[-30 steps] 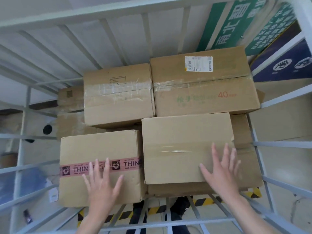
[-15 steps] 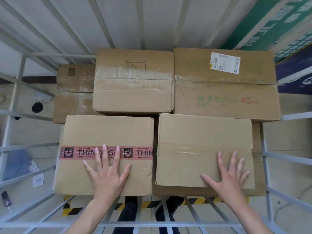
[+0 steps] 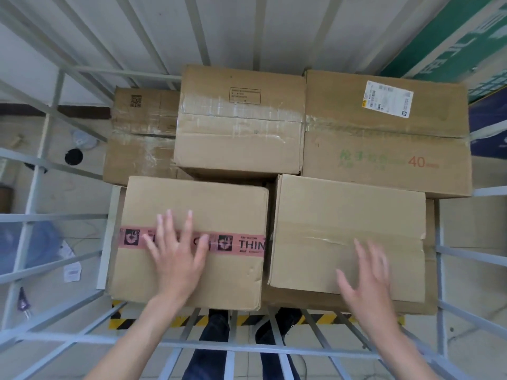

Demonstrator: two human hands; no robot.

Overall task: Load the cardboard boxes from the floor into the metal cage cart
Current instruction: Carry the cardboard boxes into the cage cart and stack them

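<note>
1. Taped box sits in the cart, front left, touching the plain box on its right; three more boxes stand behind.
2. Left hand lies flat and open on the taped box, across its pink tape, further forward than half a second ago.
3. Right hand is open, fingers spread, blurred; it appears to have lifted off the plain box.
4. Judgement: the front row is seated; the hands look ready to leave for the next box.
</note>
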